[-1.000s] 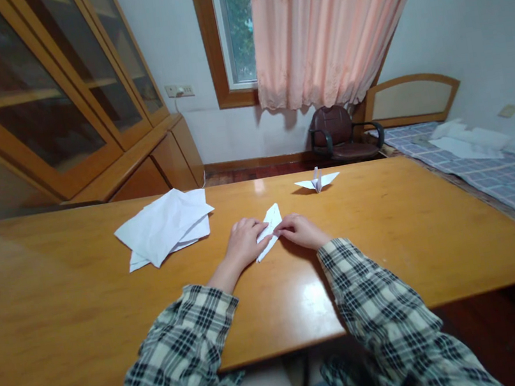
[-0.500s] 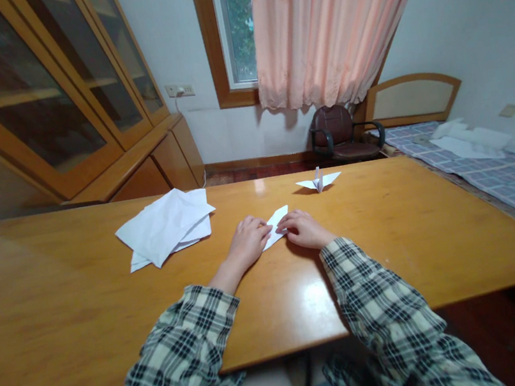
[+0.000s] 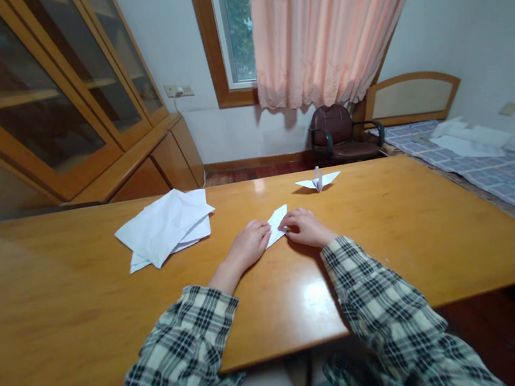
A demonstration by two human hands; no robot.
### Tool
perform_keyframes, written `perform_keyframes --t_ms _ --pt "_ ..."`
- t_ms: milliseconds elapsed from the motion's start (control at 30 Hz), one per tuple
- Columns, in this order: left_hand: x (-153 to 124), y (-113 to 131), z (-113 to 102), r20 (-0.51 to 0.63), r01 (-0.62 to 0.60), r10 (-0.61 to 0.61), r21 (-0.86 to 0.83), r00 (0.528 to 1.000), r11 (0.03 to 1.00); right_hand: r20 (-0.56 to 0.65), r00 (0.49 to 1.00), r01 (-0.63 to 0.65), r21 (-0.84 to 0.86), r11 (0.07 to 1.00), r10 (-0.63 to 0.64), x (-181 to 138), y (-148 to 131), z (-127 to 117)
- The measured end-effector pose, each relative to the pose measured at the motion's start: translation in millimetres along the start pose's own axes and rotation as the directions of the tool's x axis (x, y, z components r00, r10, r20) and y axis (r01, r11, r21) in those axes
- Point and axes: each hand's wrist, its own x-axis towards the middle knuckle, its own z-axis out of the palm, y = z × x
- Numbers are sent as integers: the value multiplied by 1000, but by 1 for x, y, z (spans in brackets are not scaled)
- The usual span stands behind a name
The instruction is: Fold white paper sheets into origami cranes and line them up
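Note:
A small folded piece of white paper (image 3: 275, 231) lies on the table between my two hands, its narrow end pointing away from me. My left hand (image 3: 252, 240) rests at its left edge, with bent fingertips pressing on the paper. On the other side, my right hand (image 3: 305, 227) has its curled fingers and thumb closed at the right edge. The fingertips cover parts of both edges. Beyond my right hand stands a folded paper crane (image 3: 318, 181) with its wings spread.
Several loose white paper sheets (image 3: 166, 227) are piled to the left on the wooden table (image 3: 74, 323). Past the far edge are a dark red armchair (image 3: 332, 130) and a glass-door cabinet (image 3: 78, 91). A bed (image 3: 486, 165) stands along the right.
My left fingers have shifted slightly on the left edge of the folded paper. My right fingertips have drawn back a little to the right, showing more of the paper.

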Motion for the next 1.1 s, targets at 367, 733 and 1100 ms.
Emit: perform_keyframes --t_ms 367,733,1100 --pt "0 -1 3 37 -16 16 7 999 1000 -18 1000 22 5 1000 -22 2 3 1" --pt "1 -5 11 70 -88 91 -33 993 996 7 1000 13 8 1000 -13 -2 1 -4" --pt "0 -6 2 -42 36 -32 98 999 994 -16 999 -33 16 999 33 1 1 2"
